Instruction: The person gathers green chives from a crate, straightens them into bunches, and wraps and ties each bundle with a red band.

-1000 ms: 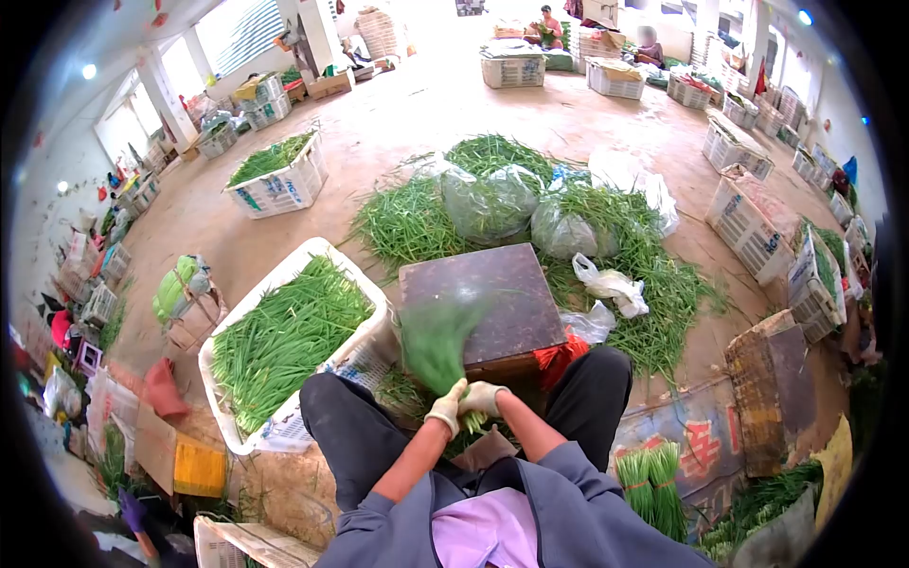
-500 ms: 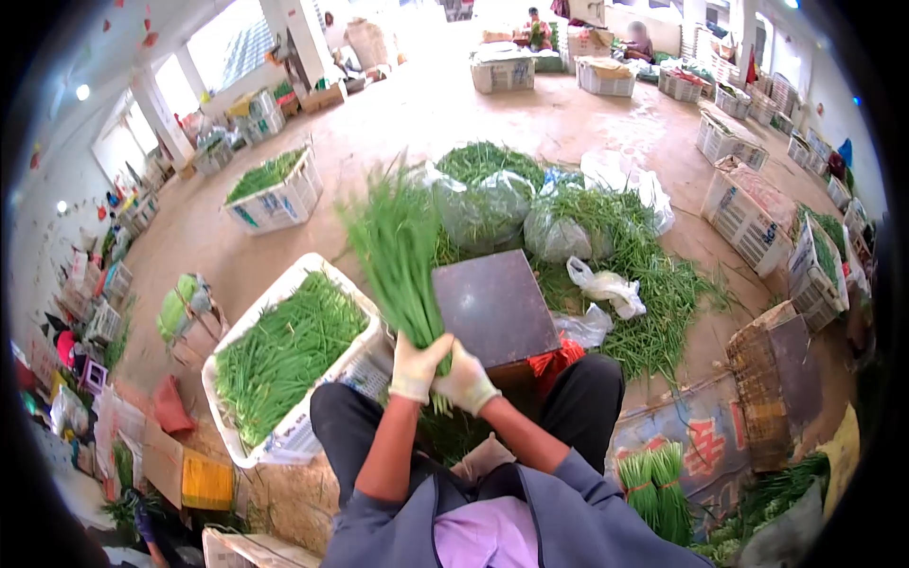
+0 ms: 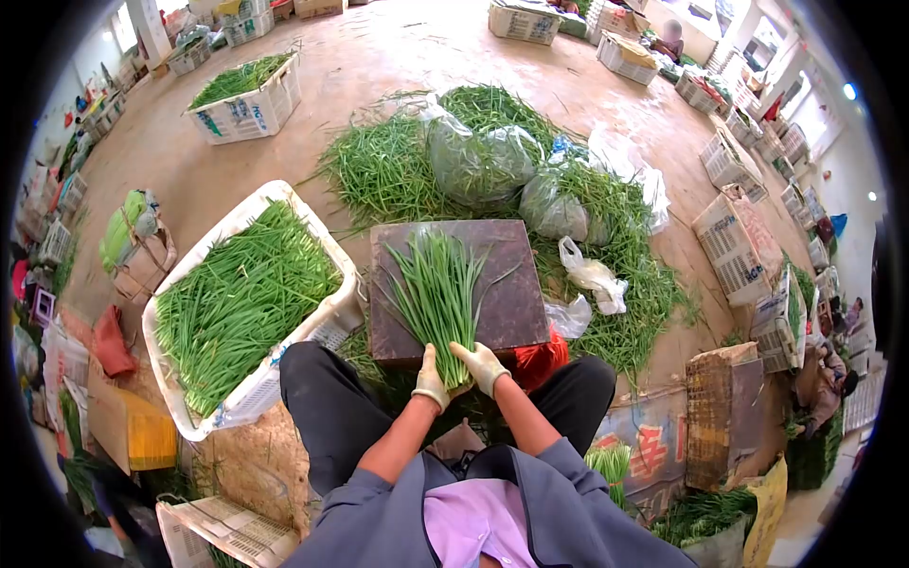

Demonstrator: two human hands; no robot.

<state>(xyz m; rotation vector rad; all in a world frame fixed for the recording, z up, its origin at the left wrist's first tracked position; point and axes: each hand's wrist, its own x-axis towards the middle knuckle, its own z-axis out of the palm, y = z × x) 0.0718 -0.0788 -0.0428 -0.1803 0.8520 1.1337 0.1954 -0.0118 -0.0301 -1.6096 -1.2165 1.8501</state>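
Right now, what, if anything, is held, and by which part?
The left hand and right hand hold a bunch of green stalks by its pale end.

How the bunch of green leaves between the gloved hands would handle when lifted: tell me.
The bunch of green leaves would probably bend and sway at its tips, being long and thin and fanned out on the dark board. It may also shed a few strands, since no tie shows and some splay sideways.

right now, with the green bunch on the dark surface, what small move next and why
Probably steady the green bunch with the left hand and tuck in the stray blade with the right hand: both hands flank the base, while that blade juts out past the fanned leaves.
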